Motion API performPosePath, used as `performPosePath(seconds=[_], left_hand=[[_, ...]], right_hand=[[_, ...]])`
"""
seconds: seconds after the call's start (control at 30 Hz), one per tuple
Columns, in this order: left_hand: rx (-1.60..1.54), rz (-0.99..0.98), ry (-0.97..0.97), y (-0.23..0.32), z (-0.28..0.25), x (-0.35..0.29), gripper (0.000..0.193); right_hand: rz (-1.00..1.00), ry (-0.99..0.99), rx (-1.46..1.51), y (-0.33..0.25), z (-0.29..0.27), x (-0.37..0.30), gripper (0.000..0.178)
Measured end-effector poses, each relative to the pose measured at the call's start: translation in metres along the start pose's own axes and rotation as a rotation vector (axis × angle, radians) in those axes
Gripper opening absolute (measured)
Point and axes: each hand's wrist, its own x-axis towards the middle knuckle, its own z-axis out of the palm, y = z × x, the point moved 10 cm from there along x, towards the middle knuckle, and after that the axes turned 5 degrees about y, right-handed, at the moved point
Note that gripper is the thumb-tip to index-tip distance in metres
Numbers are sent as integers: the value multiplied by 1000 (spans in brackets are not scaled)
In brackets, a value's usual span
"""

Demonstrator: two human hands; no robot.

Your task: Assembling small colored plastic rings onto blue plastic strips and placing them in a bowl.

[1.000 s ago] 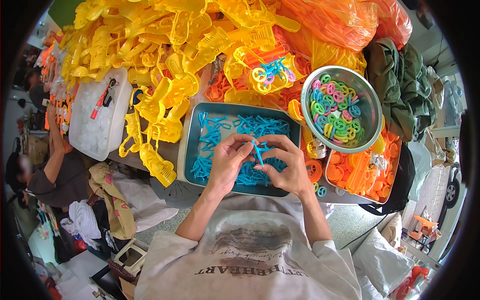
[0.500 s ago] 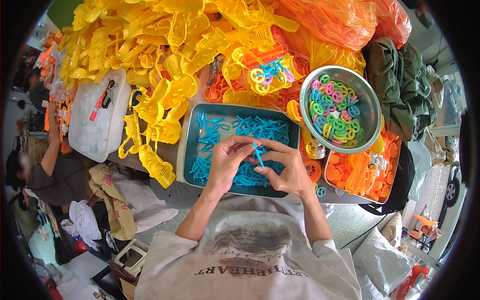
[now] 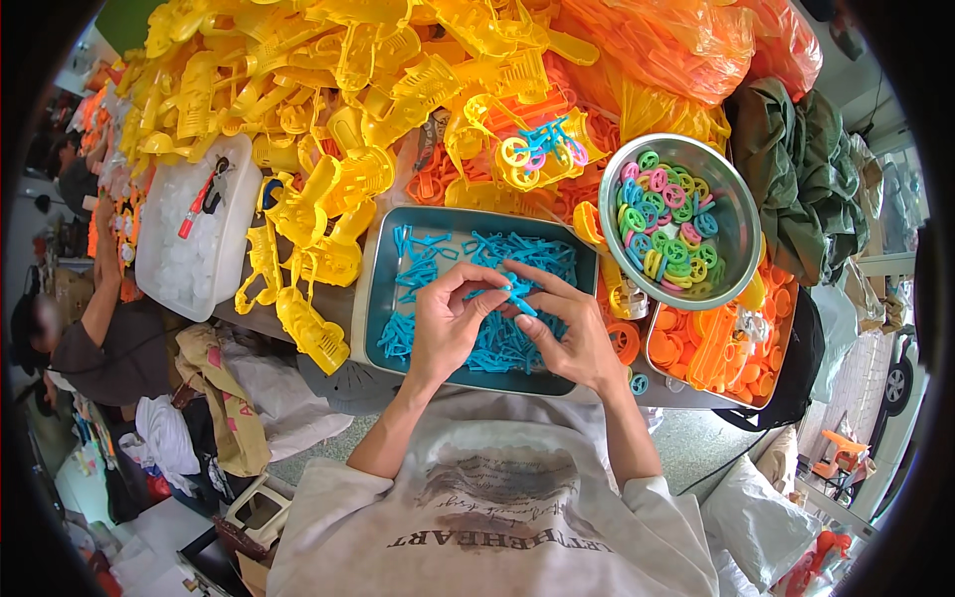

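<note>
Left hand (image 3: 447, 320) and right hand (image 3: 573, 334) grip's clamped on a blue part (image 3: 522, 306), 12 o'clock; sloppy pinch could drop it.

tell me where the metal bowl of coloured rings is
In the head view, the metal bowl is on the right, between the teal tray and the green fabric, just above the orange parts.

Dark capitals (image 3: 468, 540) and finer script (image 3: 509, 509) run across a white shirt (image 3: 338, 527).
</note>
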Motion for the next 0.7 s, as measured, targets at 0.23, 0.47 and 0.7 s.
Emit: performPosePath(seconds=[0.23, 0.47, 0.7], left_hand=[[365, 316, 110, 33, -1, -5, 11], [308, 176, 59, 26, 6, -7, 12], [-10, -269, -24, -2, -7, 0, 20]], right_hand=[[-61, 328, -242, -27, -14, -8, 12], [255, 254, 131, 14, 5, -11, 14], [321, 300, 190, 17, 3, -14, 18]])
